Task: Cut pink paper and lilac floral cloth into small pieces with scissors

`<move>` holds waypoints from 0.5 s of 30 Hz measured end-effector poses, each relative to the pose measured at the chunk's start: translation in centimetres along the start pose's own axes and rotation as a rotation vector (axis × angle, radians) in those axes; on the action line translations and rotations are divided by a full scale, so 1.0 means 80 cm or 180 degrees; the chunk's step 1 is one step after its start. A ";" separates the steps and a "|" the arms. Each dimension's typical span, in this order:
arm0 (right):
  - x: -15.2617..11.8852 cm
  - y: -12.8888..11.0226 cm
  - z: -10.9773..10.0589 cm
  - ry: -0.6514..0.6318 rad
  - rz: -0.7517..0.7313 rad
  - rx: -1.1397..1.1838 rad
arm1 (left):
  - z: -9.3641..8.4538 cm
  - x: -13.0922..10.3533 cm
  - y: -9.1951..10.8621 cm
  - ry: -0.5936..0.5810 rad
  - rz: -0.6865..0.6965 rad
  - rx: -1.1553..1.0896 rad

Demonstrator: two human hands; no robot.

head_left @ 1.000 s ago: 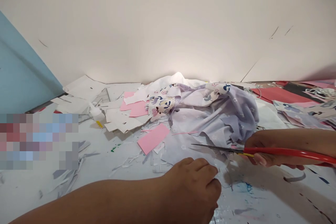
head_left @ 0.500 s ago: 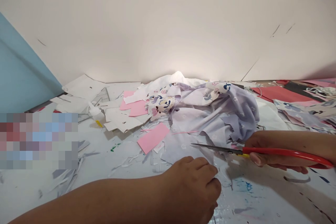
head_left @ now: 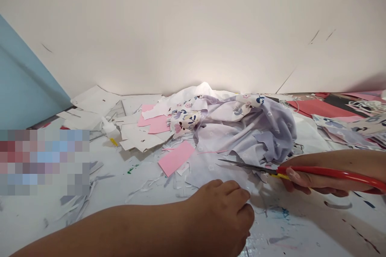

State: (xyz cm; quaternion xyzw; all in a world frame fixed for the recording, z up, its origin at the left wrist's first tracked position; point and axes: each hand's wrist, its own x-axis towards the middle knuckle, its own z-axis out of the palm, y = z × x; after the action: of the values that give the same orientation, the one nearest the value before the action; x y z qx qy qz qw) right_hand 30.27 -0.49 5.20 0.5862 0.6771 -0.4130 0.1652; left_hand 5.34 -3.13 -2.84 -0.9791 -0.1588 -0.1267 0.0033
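In my right hand (head_left: 310,174) is a pair of red-handled scissors (head_left: 334,172), the dark blades pointing left with their tips over the pale lilac fabric (head_left: 208,168). A bit of yellow shows by the pivot. My left hand (head_left: 224,209) rests low in the middle with its fingers curled in, back of the hand up; whatever lies within them is hidden. It sits just in front of the fabric's near edge. Behind both hands is a crumpled heap of lilac fabric (head_left: 229,128) with a floral cloth (head_left: 188,118) over part of it.
Left of the fabric lie a pink paper piece (head_left: 176,158), white card pieces (head_left: 144,136) and a white glue bottle (head_left: 111,130). Thin paper scraps (head_left: 81,200) litter the white table (head_left: 120,188). Red sheets (head_left: 319,110) and folded printed fabric (head_left: 340,128) lie at right. A wall stands behind.
My right hand has shifted slightly left with the scissors, and its thumb sits higher against the handle. My left hand stays in place.
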 end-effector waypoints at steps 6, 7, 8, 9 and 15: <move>-0.007 -0.009 0.000 -0.0028 0.0140 0.0070 | 0.005 -0.002 0.004 0.0531 0.0389 0.0594; -0.007 -0.010 -0.001 -0.0042 0.0158 0.0051 | 0.006 -0.002 0.005 0.0607 0.0461 0.0694; -0.006 -0.011 -0.002 -0.0079 0.0169 0.0010 | 0.007 -0.003 0.006 0.0638 0.0492 0.0750; -0.005 -0.011 -0.002 -0.0135 0.0166 -0.0049 | 0.008 -0.003 0.006 0.0625 0.0485 0.0755; 0.012 -0.002 0.002 -0.0185 0.0025 -0.0102 | 0.009 -0.004 0.004 0.0262 0.0313 0.0382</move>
State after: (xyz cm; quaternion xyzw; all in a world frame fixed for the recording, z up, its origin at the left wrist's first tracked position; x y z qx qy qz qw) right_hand 29.82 0.00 4.47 0.5739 0.6762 -0.4183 0.1959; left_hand 5.35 -3.45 -3.62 -0.9777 -0.1175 -0.1569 0.0748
